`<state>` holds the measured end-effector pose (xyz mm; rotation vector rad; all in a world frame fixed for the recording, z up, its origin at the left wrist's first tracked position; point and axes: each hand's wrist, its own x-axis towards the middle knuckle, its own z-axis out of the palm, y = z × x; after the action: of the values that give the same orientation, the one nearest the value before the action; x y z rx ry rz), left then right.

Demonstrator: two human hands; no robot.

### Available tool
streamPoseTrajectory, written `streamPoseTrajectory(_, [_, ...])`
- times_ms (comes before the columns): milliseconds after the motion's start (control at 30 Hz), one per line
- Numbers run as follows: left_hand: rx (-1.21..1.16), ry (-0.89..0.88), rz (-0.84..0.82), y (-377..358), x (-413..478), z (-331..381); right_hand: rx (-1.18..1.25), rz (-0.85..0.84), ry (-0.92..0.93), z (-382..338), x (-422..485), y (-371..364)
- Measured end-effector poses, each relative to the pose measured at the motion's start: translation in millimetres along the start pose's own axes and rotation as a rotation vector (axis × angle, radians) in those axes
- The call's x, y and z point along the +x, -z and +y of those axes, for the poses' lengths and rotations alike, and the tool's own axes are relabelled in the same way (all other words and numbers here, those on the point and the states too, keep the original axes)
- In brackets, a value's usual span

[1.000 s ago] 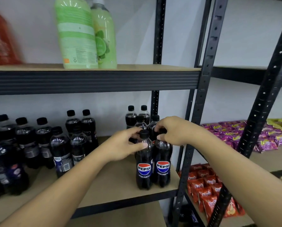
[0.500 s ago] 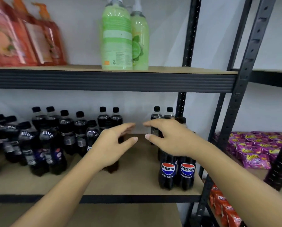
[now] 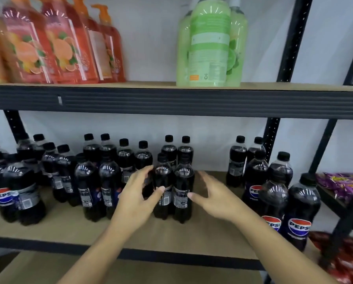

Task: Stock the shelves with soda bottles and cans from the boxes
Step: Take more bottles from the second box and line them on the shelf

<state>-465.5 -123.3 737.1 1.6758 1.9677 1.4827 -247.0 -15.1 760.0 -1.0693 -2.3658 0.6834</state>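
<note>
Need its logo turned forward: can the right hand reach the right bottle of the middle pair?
Probably yes: the right hand is open just beside that bottle, thumb near its label, and only bare shelf lies between them.

Two shelf boards face you, both stocked.
Your middle shelf (image 3: 210, 228) carries upright dark Pepsi bottles (image 3: 302, 203): a crowd at the left, a pair in the middle, a group at the right end. The upper shelf (image 3: 151, 85) bears orange pump bottles (image 3: 58, 48) and green bottles (image 3: 210, 48).
</note>
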Motion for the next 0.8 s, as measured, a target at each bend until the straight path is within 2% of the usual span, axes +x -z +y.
streamPoseTrajectory(200, [-0.11,0.081,-0.144,-23,16,-48,0.234,0.009,-0.126,10,16,-56])
streamPoseTrajectory(367, [-0.112,0.089,-0.229,-42,21,-72,0.317,0.112,-0.186,17,23,-89])
streamPoseTrajectory(467, [-0.119,0.08,-0.217,-46,24,-77,0.331,0.136,-0.21,25,21,-93])
streamPoseTrajectory(600, [-0.176,0.102,-0.294,-56,26,-80,0.334,0.166,-0.219,38,6,-87])
streamPoseTrajectory(800, [-0.346,0.073,-0.364,-87,7,-68,0.351,0.248,-0.259,55,-33,-76])
